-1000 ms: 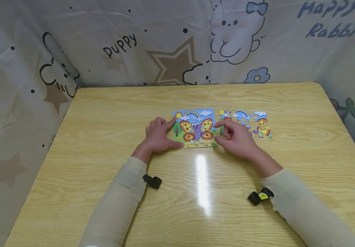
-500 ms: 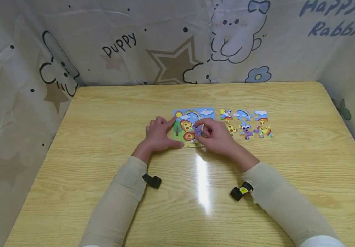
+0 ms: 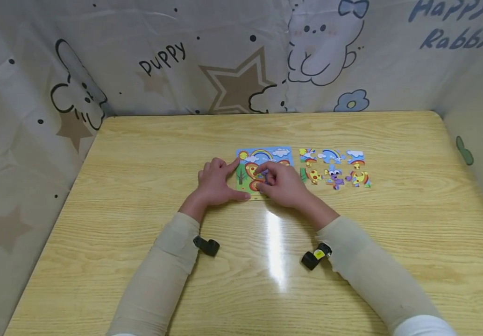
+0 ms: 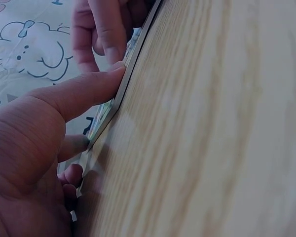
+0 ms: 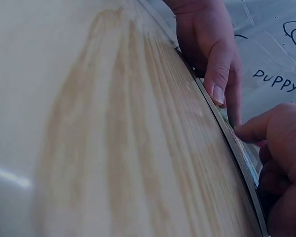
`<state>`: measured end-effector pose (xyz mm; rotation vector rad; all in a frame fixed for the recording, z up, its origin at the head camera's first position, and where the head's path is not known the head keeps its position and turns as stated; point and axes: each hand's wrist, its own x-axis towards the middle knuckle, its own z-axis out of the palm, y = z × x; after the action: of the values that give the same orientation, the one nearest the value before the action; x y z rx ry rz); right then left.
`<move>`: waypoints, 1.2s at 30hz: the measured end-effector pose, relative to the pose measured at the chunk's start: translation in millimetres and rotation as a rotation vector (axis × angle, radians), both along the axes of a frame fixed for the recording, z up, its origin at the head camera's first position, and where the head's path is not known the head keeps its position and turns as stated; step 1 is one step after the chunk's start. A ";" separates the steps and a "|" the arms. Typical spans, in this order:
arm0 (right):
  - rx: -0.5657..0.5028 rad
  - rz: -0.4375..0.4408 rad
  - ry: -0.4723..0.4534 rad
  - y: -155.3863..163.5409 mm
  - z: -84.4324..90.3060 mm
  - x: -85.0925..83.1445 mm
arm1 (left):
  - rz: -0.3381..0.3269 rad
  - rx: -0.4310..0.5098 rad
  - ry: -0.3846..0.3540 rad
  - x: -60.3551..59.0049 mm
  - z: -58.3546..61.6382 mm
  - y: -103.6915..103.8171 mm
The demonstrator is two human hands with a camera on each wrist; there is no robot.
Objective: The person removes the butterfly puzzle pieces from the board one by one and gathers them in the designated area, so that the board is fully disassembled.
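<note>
A butterfly picture puzzle board (image 3: 241, 189) lies on the table. My left hand (image 3: 214, 184) braces its left side, thumb and index finger spread wide. The thumb presses the near left corner and the index finger touches the left edge farther up; the other fingers fold under. Over the board's middle is my right hand (image 3: 285, 184), thumb and index finger bent in an open curve with the tips at the butterfly's left wings. Nothing shows between those tips, and the palm covers the board's right part. In the right wrist view the right hand (image 5: 286, 148) is at the board's edge.
Right of the board lie several loose puzzle pieces (image 3: 335, 176) in two rows, with rainbow and butterfly parts. The wooden table (image 3: 140, 154) has its far edge at a printed curtain (image 3: 224, 60). Black wrist cameras (image 3: 208, 246) sit on both beige sleeves.
My right hand has moved left from the board's right edge to its middle, uncovering the loose pieces behind it. My left hand stays at the board's left side.
</note>
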<state>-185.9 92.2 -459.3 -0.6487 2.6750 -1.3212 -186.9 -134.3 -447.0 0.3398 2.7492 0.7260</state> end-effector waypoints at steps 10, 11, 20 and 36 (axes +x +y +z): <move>0.108 0.030 -0.007 -3.1 0.8 1.2 | 0.000 -0.019 0.005 0.2 0.0 0.8; 0.108 0.033 -0.007 -2.9 0.3 1.2 | 0.000 -0.019 0.005 0.2 -0.3 0.9; 0.120 0.055 -0.055 -2.4 0.9 -0.4 | 0.004 -0.009 0.000 0.4 -1.2 0.3; 0.159 0.056 -0.180 -3.9 11.6 -4.0 | 0.007 0.003 -0.009 0.6 0.7 0.5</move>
<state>-189.9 88.3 -447.7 -0.5539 2.5637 -1.0831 -186.3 -133.8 -446.3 0.3265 2.7423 0.7310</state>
